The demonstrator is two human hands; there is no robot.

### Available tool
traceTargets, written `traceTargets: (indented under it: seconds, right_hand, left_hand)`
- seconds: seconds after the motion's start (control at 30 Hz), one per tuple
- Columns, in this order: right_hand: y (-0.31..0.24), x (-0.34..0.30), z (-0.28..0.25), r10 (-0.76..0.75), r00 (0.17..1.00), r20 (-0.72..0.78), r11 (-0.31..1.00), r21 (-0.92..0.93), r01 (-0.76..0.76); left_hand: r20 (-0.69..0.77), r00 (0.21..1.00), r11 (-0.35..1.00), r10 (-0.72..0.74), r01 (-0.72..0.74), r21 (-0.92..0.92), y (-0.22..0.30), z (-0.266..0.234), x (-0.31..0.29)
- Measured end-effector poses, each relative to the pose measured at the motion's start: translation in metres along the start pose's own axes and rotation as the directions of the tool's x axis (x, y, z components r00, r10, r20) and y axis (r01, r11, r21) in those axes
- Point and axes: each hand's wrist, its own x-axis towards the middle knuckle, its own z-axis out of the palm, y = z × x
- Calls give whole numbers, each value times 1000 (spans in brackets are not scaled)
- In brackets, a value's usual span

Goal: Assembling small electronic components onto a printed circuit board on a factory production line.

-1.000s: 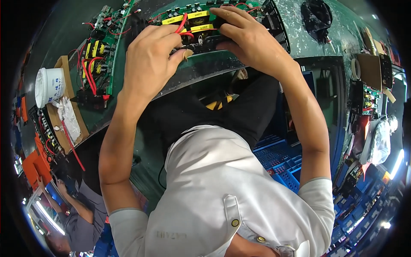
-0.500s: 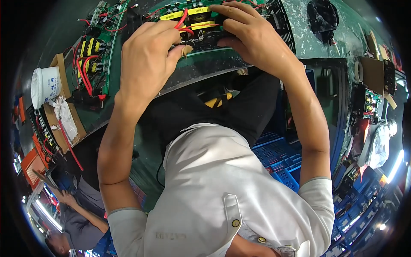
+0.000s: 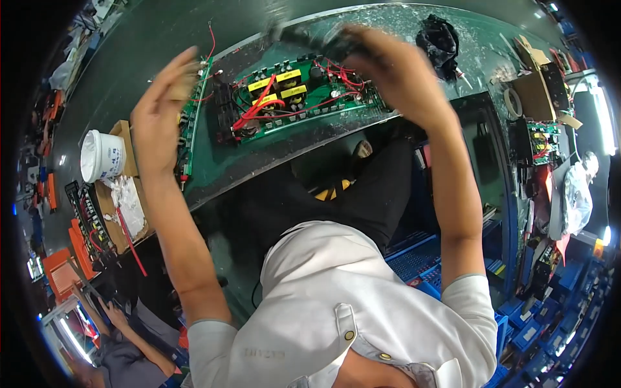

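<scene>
A green circuit board [image 3: 314,107] with yellow-wrapped transformers [image 3: 289,79] and thick red wires [image 3: 262,103] lies on the bench in front of me. My left hand [image 3: 158,113] is in the air left of it, over a second green board [image 3: 187,132] that it partly covers. Its fingers stretch out and hold nothing visible, though motion smears them. My right hand [image 3: 401,77] is above the first board's right end, closed round a long dark object [image 3: 317,42]. Blur hides what kind of object this is.
A white bucket [image 3: 97,158] and a cardboard box [image 3: 132,187] with white crumpled material stand at the left. A black bag-like bundle [image 3: 438,46] lies at the back right, near a tape roll [image 3: 512,102]. Another person [image 3: 129,343] works at the lower left.
Both hands have come off the board. My left hand has moved left; my right hand now grips a dark object beyond the board. The view has shifted, showing more bench.
</scene>
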Motion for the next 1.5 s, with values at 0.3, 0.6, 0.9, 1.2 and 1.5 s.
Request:
traceTargets:
  seconds: [0.3, 0.6, 0.9, 1.2, 1.5]
  right_hand:
    - [120, -82, -43, 465, 804, -371, 864, -9, -504]
    - [125, -81, -26, 561, 789, -250, 826, 110, -553]
    - [132, -86, -24, 597, 756, -268, 801, 157, -577]
    - [115, -61, -9, 393, 852, -347, 797, -333, -504]
    - [89, -54, -24, 501, 763, -408, 858, 119, -500]
  left_hand:
    - [-21, 825, 772, -565, 537, 341, -33, 20, -37]
    - [8, 871, 778, -492, 436, 453, -44, 27, -30]
    - [-289, 957, 981, -8, 63, 182, 8, 72, -86]
    - [695, 484, 418, -531, 864, -282, -8, 145, -205]
    - [276, 960, 978, 48, -101, 181, 14, 119, -109]
